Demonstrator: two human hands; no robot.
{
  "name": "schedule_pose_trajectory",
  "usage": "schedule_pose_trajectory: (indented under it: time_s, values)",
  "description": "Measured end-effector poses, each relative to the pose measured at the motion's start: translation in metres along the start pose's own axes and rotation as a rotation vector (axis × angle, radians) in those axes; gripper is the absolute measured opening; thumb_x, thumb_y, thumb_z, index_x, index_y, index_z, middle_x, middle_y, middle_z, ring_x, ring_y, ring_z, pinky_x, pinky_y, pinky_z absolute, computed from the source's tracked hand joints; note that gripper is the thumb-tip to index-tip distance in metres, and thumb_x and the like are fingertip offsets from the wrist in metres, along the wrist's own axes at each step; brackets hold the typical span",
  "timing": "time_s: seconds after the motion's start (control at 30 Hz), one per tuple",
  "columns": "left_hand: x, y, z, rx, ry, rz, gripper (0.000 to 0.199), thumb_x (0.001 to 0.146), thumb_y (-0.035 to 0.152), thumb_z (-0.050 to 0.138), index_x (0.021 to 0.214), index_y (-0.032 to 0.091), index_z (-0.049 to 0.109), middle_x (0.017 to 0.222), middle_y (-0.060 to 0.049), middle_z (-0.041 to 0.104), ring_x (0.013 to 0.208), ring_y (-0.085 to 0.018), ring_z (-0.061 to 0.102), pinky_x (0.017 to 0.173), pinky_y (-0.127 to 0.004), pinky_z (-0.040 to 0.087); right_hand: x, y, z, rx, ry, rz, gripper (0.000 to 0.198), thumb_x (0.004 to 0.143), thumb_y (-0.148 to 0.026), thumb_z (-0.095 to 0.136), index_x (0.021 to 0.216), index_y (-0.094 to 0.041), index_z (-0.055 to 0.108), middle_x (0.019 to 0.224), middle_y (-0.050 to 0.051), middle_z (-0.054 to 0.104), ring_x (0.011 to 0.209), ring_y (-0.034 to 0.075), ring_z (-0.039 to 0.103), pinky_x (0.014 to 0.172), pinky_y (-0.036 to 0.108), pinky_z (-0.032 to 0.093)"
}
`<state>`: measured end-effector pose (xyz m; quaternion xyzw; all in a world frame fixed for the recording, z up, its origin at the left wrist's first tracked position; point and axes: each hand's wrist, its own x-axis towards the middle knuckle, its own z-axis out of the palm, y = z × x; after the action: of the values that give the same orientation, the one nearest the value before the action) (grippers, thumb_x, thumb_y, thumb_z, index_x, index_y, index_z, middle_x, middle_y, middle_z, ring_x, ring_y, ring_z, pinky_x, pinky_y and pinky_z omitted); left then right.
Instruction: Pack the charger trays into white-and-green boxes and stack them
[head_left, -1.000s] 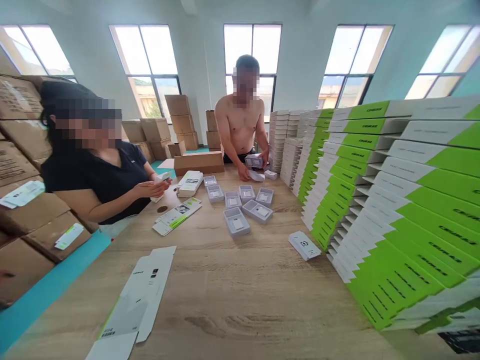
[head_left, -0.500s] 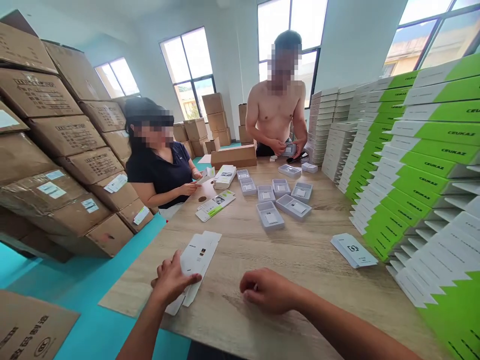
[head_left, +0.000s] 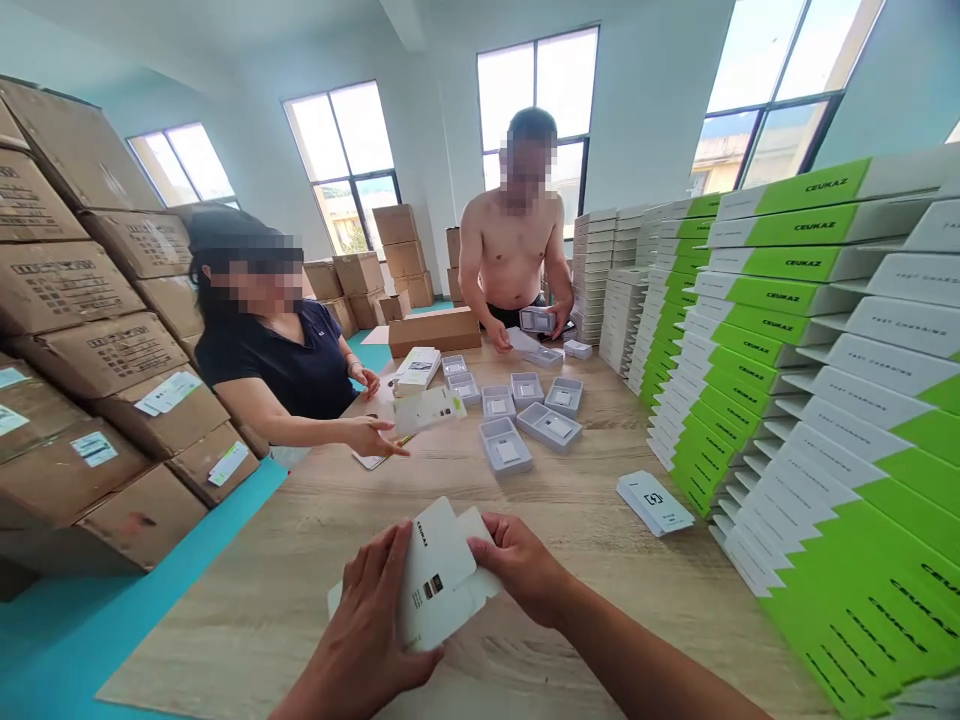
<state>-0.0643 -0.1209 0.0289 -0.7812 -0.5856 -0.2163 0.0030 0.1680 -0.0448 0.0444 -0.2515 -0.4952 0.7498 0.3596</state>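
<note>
Above the near part of the table, both my hands hold a white folding carton (head_left: 442, 575) printed with "CEUKAZ". My left hand (head_left: 367, 625) is wrapped along its left side, with the thumb below the near edge. On the other side, my right hand (head_left: 521, 565) pinches a flap at the right end between thumb and fingers. The carton is tilted, and part of it is hidden behind my left hand. To the right of my hands lies a small pile of printed white cards (head_left: 654, 502).
Several clear plastic trays (head_left: 506, 445) stand mid-table. Tall stacks of green and white boxes (head_left: 787, 325) line the right side. At the left, one co-worker's hand (head_left: 379, 437) reaches over the table; another co-worker (head_left: 517, 250) holds a tray at the far end. Brown cartons (head_left: 135, 350) are piled left.
The white carton has come up off the table into both my hands. My right hand has moved onto its flap. The left co-worker's arm now extends over the table; the view has turned right.
</note>
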Motion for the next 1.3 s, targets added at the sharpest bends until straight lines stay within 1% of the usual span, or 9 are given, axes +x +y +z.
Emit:
schedule_pose_trajectory:
  time_s: [0.13,0.3,0.57,0.77,1.03,1.1,1.17,1.23,1.3]
  values:
    - [0.007,0.009,-0.015,0.157,0.01,0.123,0.129,0.058,0.014,0.07,0.163,0.032,-0.003,0.155,-0.015,0.041,0.141,-0.043,0.039,0.117,-0.059,0.033,-0.007,-0.012,0.0,-0.123,-0.1,0.076,0.046,0.066,-0.054,0.09,0.086,-0.014,0.078,0.071,0.0,0.071,0.06,0.012,0.057,0.058,0.023,0.043]
    - [0.011,0.016,-0.039,0.291,-0.023,0.173,0.117,0.063,0.01,0.064,0.164,0.026,0.006,0.162,-0.015,0.037,0.146,-0.04,0.034,0.12,-0.057,0.028,-0.009,-0.021,0.003,-0.123,0.036,0.045,0.046,0.068,-0.055,0.088,0.087,-0.014,0.08,0.07,0.001,0.072,0.06,0.013,0.058,0.058,0.023,0.043]
    - [0.013,0.037,-0.044,0.223,0.115,0.191,0.115,0.057,0.012,0.067,0.16,0.023,0.016,0.152,-0.016,0.047,0.141,-0.04,0.038,0.119,-0.056,0.026,-0.017,-0.027,0.003,0.001,-0.092,0.083,0.052,0.058,-0.047,0.095,0.095,-0.014,0.08,0.079,0.004,0.076,0.067,0.015,0.063,0.062,0.023,0.045]
    - [0.014,0.038,-0.04,0.284,0.106,0.248,0.118,0.047,0.01,0.06,0.158,0.022,0.022,0.152,-0.016,0.048,0.141,-0.041,0.037,0.121,-0.059,0.02,-0.017,-0.023,0.01,-0.224,0.123,0.061,0.04,0.061,-0.032,0.09,0.095,-0.016,0.078,0.075,0.001,0.073,0.066,0.016,0.062,0.06,0.024,0.046]
    - [0.02,0.038,-0.049,0.239,-0.003,0.259,0.106,0.059,0.008,0.063,0.159,0.019,0.03,0.154,-0.016,0.048,0.142,-0.039,0.038,0.121,-0.061,0.023,-0.013,-0.018,0.003,-0.358,0.238,-0.009,0.043,0.059,-0.032,0.089,0.096,-0.015,0.075,0.079,0.003,0.075,0.073,0.021,0.066,0.064,0.029,0.049]
    - [0.023,0.038,-0.054,0.15,-0.022,0.238,0.097,0.067,0.008,0.064,0.158,0.02,0.034,0.156,-0.016,0.049,0.143,-0.039,0.04,0.121,-0.063,0.024,-0.015,-0.022,0.001,-0.316,0.237,0.002,0.052,0.058,-0.036,0.092,0.102,-0.016,0.072,0.084,0.005,0.076,0.076,0.023,0.068,0.065,0.03,0.05]
    - [0.026,0.039,-0.059,-0.055,-0.009,0.154,0.081,0.079,0.013,0.064,0.156,0.021,0.042,0.156,-0.015,0.051,0.144,-0.039,0.043,0.121,-0.063,0.028,-0.019,-0.026,0.002,-0.141,0.207,-0.063,0.063,0.066,-0.049,0.088,0.116,-0.019,0.067,0.101,0.008,0.077,0.089,0.025,0.07,0.073,0.033,0.053]
    - [0.031,0.044,-0.061,-0.43,-0.022,-0.064,0.058,0.09,0.028,0.062,0.148,0.02,0.054,0.147,-0.016,0.062,0.134,-0.038,0.056,0.113,-0.058,0.044,-0.022,-0.026,0.008,0.011,0.166,-0.201,0.066,0.081,-0.066,0.072,0.131,-0.024,0.058,0.126,0.01,0.071,0.111,0.026,0.067,0.087,0.036,0.054]
    - [0.036,0.054,-0.058,-0.912,-0.078,-0.355,0.056,0.092,0.051,0.063,0.135,0.016,0.066,0.124,-0.019,0.075,0.11,-0.039,0.071,0.092,-0.052,0.059,-0.023,-0.021,0.017,-0.04,0.173,-0.313,0.061,0.09,-0.071,0.058,0.131,-0.026,0.057,0.133,0.01,0.067,0.115,0.024,0.064,0.09,0.036,0.053]
